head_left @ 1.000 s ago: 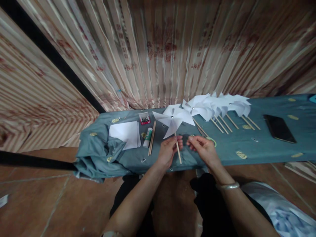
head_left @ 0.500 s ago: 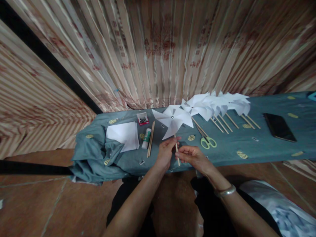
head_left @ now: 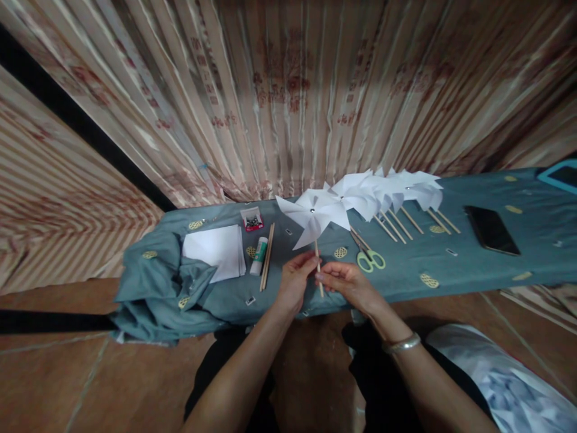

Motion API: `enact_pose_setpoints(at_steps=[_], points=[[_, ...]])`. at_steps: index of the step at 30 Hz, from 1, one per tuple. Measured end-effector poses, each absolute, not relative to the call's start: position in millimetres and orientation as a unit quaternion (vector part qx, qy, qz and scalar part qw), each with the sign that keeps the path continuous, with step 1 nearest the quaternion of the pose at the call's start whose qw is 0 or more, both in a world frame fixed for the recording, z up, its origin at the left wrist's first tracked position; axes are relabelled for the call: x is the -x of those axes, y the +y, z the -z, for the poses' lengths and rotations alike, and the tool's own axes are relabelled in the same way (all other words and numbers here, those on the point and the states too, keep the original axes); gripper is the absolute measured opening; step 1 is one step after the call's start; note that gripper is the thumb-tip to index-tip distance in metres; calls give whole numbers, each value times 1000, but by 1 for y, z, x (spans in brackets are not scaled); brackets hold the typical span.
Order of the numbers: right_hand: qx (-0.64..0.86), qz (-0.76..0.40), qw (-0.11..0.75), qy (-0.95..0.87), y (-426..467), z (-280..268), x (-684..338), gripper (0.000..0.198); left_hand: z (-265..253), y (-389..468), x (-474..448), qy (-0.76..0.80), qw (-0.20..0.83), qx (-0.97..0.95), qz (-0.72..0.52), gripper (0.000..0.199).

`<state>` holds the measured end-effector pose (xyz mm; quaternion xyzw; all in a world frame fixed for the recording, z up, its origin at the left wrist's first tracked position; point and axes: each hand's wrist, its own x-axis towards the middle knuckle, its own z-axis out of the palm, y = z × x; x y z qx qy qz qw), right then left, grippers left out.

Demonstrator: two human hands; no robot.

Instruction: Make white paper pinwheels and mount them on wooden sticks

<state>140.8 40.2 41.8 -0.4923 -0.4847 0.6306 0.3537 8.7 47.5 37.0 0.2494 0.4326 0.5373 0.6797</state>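
A white paper pinwheel (head_left: 313, 211) with a shiny pin at its centre stands on a thin wooden stick, facing me above the cloth. My left hand (head_left: 295, 275) is closed round the stick below the blades. Lower down, the thumb and fingers of my right hand (head_left: 345, 279) pinch the same stick near its bottom end. Just right of the held pinwheel, green-handled scissors (head_left: 370, 260) lie on the cloth. Behind them, several more white pinwheels (head_left: 360, 191) lie overlapping in a row, their sticks pointing toward me.
Left on the blue-green cloth (head_left: 401, 282) are a paper stack (head_left: 214, 249), a small box of pins (head_left: 251, 219), a glue stick (head_left: 258, 257) and loose wooden sticks (head_left: 267, 258). A black phone (head_left: 491, 230) lies right. A curtain (head_left: 288, 120) hangs behind.
Both hands still hold the pinwheel's stick, and the pinwheel has turned or tilted slightly. The whole view has shifted, so the table's things appear a little further left.
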Motion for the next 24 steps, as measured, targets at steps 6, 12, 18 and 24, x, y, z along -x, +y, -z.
enact_pose_setpoints(at_steps=[6,12,18,24], points=[[487,-639,347,-483,41,-41,-138,45,-33,48,-6,449,668,-251,-538,33],[503,-606,329,-521,50,-45,-159,54,-34,49,-5,447,673,-237,-539,33],[567,-512,456,-457,64,-51,-206,53,-33,48,-7,462,670,-242,-529,34],[603,-343,593,-409,83,-42,-222,47,-31,43,-10,462,684,-247,-507,35]])
